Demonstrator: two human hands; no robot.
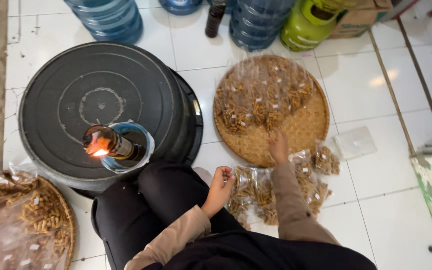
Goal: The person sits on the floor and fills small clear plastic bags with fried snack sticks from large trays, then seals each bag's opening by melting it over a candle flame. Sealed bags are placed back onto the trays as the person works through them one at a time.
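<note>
**Snack packets sorted between floor and woven tray**

The person sits on the white tiled floor [376,100], knees drawn up in dark trousers. The right hand [279,148] stretches forward to the near rim of a round woven tray [311,125], palm down, fingers lying loosely together; whether they pinch anything cannot be told from this angle. The left hand [219,187] rests by the knee with its fingers curled into a loose fist, and no packet shows in it.

Clear plastic packets of thin golden-brown fried sticks lie in a row of packets [261,100] across the far half of the tray, overlapping like shingles, probably so each stays countable. A looser heap of packets [276,190] lies on the floor just beside the tray, under the right forearm, within easy reach of both hands. One empty clear bag [356,142] lies flat on the tiles near the heap.

At the left, an upturned black tub [101,95] serves as a low table; on it a small bottle lamp [108,143] burns with an open flame, set in a blue ring. Another woven tray of loose sticks [36,220] sits at the person's left side.
</note>
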